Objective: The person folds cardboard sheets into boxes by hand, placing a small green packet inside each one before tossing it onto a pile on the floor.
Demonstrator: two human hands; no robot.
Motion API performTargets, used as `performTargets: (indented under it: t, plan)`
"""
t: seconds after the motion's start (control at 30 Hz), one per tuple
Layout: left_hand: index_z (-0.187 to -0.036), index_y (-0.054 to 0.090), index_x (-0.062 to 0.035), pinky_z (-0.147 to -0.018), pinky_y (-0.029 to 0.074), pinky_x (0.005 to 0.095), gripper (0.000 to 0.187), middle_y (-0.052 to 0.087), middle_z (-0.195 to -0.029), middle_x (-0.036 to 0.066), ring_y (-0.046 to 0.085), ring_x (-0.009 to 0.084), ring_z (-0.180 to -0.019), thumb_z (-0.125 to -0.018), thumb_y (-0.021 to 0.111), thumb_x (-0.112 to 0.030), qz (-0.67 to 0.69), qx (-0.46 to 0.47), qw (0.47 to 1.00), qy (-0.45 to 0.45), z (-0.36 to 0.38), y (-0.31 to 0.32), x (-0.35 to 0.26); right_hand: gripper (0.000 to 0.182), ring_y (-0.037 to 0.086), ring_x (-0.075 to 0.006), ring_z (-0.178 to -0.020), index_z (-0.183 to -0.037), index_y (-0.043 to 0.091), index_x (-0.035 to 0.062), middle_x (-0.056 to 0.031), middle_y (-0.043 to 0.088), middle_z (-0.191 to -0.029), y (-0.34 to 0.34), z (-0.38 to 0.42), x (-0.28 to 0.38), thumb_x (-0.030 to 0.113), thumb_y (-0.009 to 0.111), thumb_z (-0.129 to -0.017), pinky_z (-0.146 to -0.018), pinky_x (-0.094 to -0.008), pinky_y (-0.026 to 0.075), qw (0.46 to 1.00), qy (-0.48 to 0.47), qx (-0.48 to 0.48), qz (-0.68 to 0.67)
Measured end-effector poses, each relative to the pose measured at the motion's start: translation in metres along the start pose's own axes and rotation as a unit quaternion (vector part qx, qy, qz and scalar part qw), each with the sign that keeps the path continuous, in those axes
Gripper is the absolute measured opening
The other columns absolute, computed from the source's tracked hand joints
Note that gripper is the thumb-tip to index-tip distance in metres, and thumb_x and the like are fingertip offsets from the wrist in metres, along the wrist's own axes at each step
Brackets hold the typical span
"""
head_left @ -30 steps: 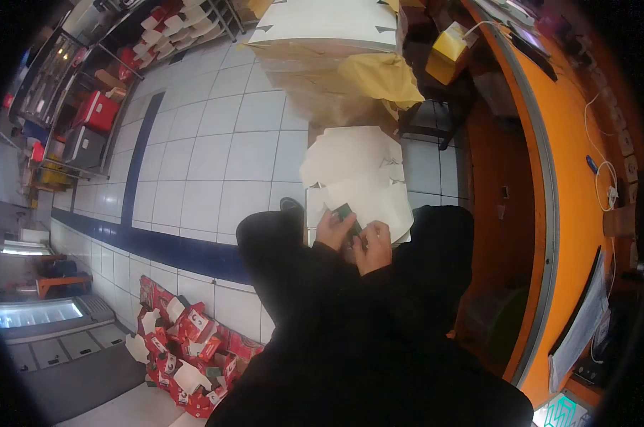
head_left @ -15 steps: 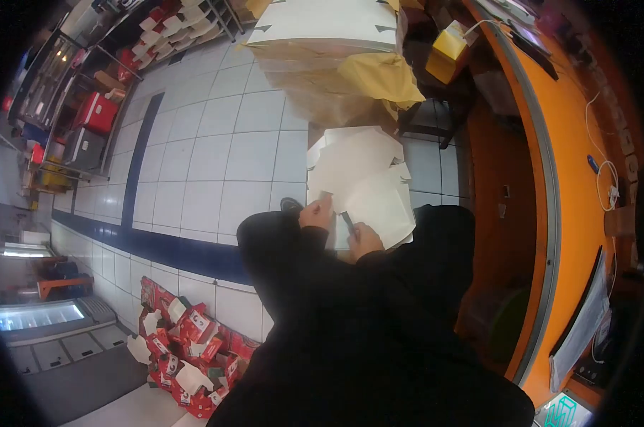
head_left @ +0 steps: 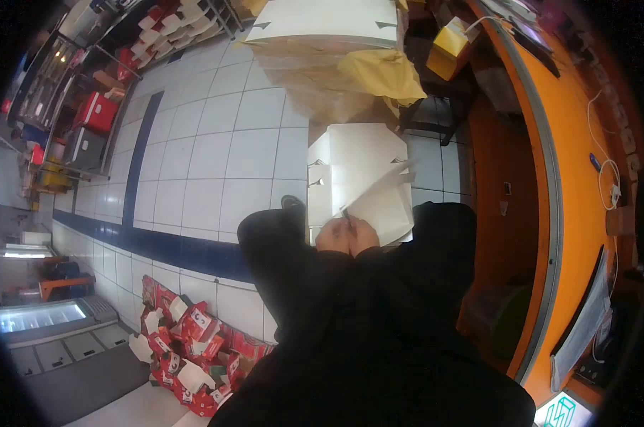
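Note:
A white cardboard sheet [head_left: 357, 156] with notched edges lies in front of my knees. My left hand [head_left: 334, 235] is closed at its near edge, side by side with my right hand [head_left: 363, 235]; what the left one grips is hidden. In my right hand is a small dark tool [head_left: 347, 214], its tip pointing away from me. A raised white flap [head_left: 382, 186] slants up from the sheet, slightly blurred, just beyond the hands.
Further ahead stands a stack of white sheets [head_left: 329, 20] with brown and yellow wrapping [head_left: 382, 75]. An orange counter [head_left: 578, 171] runs along the right. Red and white boxes [head_left: 194, 349] are heaped at lower left. Shelves [head_left: 80, 107] stand at upper left.
My left hand has moved right and toward me, now against my right hand. The upper white piece has shifted and lifted into a slanting flap, uncovering more of the notched sheet.

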State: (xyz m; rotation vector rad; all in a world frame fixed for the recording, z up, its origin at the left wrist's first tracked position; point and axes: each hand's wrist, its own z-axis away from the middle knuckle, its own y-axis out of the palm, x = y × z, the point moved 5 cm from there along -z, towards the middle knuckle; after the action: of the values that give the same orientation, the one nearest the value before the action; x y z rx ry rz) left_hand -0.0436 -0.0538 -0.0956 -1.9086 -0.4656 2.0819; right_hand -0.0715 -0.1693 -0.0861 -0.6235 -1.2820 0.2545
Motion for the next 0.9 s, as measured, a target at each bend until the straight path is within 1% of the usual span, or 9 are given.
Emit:
performTargets:
  t: [0.17, 0.3, 0.37, 0.47, 0.53, 0.63, 0.7, 0.73, 0.9]
  plan:
    - [-0.094, 0.065, 0.0001, -0.07, 0.053, 0.0299, 0.02, 0.069, -0.085, 0.01, 0.066, 0.0171, -0.076, -0.084, 0.07, -0.017, 0.029, -0.068, 0.997, -0.033, -0.019, -0.02, 0.002, 0.039, 0.063, -0.0322, -0.082, -0.123, 0.056, 0.0024, -0.0175, 0.063, -0.093, -0.016, 0.002, 0.031, 0.01, 0.06, -0.085, -0.073, -0.0393, 0.05, 0.983, -0.065, 0.078, -0.156]
    - [-0.092, 0.066, -0.0009, -0.068, 0.052, 0.029, 0.022, 0.068, -0.082, 0.009, 0.065, 0.0151, -0.074, -0.081, 0.072, -0.019, -0.013, -0.053, 0.996, -0.071, -0.029, -0.028, -0.007, 0.039, 0.063, -0.0293, -0.079, -0.122, 0.058, 0.0042, -0.0172, 0.064, -0.091, -0.101, -0.03, 0.018, 0.013, 0.063, -0.084, -0.072, -0.0371, 0.051, 0.984, 0.034, -0.159, -0.077]
    - [-0.09, 0.065, -0.0014, -0.068, 0.052, 0.0288, 0.023, 0.067, -0.08, 0.008, 0.065, 0.0143, -0.073, -0.081, 0.072, -0.021, -0.002, -0.058, 0.997, -0.047, -0.029, -0.028, -0.012, 0.036, 0.063, -0.0314, -0.081, -0.116, 0.06, 0.004, -0.0165, 0.065, -0.092, -0.135, -0.057, -0.019, 0.022, 0.064, -0.085, -0.075, -0.0394, 0.05, 0.948, -0.024, -0.312, 0.056]
    - [-0.088, 0.063, -0.0021, -0.064, 0.051, 0.0312, 0.02, 0.065, -0.078, 0.008, 0.064, 0.0178, -0.07, -0.081, 0.071, -0.019, -0.011, -0.064, 0.997, -0.034, -0.033, -0.023, -0.011, 0.035, 0.063, -0.034, -0.083, -0.106, 0.063, 0.0018, -0.0179, 0.065, -0.091, -0.138, -0.095, -0.063, 0.03, 0.063, -0.086, -0.078, -0.0414, 0.049, 0.946, -0.064, -0.29, 0.132]
    - [-0.089, 0.061, -0.0035, -0.059, 0.049, 0.0341, 0.018, 0.062, -0.077, 0.008, 0.061, 0.0225, -0.066, -0.08, 0.069, -0.017, -0.193, -0.154, 0.949, 0.195, -0.029, -0.027, -0.041, 0.034, 0.063, -0.0342, -0.084, -0.101, 0.063, 0.0012, -0.0182, 0.065, -0.09, -0.138, -0.102, -0.069, 0.032, 0.062, -0.086, -0.078, -0.0415, 0.049, 0.973, -0.01, -0.219, 0.068]
    - [-0.091, 0.061, -0.0048, -0.057, 0.047, 0.0361, 0.017, 0.061, -0.077, 0.008, 0.059, 0.0256, -0.064, -0.08, 0.069, -0.016, -0.221, -0.117, 0.92, 0.303, -0.022, -0.009, -0.08, 0.032, 0.064, -0.0326, -0.079, -0.087, 0.062, 0.001, -0.0168, 0.065, -0.081, -0.131, -0.102, -0.062, 0.033, 0.062, -0.086, -0.075, -0.0403, 0.049, 0.989, 0.029, -0.146, 0.018]
    - [-0.093, 0.061, -0.0047, -0.059, 0.048, 0.0367, 0.026, 0.063, -0.079, 0.01, 0.061, 0.0243, -0.064, -0.081, 0.07, -0.027, -0.111, 0.024, 0.985, 0.129, -0.017, 0.026, -0.082, 0.029, 0.064, -0.0314, -0.074, -0.087, 0.061, 0.0028, -0.0148, 0.065, -0.077, -0.129, -0.093, -0.048, 0.031, 0.063, -0.086, -0.07, -0.0398, 0.05, 0.989, 0.034, -0.142, -0.01]
    - [-0.096, 0.062, -0.0053, -0.074, 0.05, 0.04, 0.035, 0.066, -0.085, 0.012, 0.064, 0.031, -0.08, -0.081, 0.069, -0.036, -0.077, 0.113, 0.989, 0.052, -0.014, 0.044, -0.082, 0.024, 0.064, -0.0311, -0.069, -0.086, 0.061, 0.0046, -0.0136, 0.065, -0.072, -0.127, -0.09, -0.041, 0.028, 0.063, -0.084, -0.066, -0.0393, 0.05, 0.988, 0.018, -0.15, 0.01]
    - [-0.093, 0.07, -0.0056, -0.077, 0.051, 0.0386, 0.044, 0.07, -0.085, 0.016, 0.067, 0.0318, -0.084, -0.081, 0.063, -0.047, -0.101, 0.234, 0.967, -0.023, -0.016, 0.089, -0.072, 0.017, 0.065, -0.0311, -0.066, -0.084, 0.061, 0.0071, -0.0124, 0.065, -0.068, -0.127, -0.075, -0.029, 0.024, 0.063, -0.082, -0.062, -0.0406, 0.05, 0.989, 0.016, -0.143, 0.021]
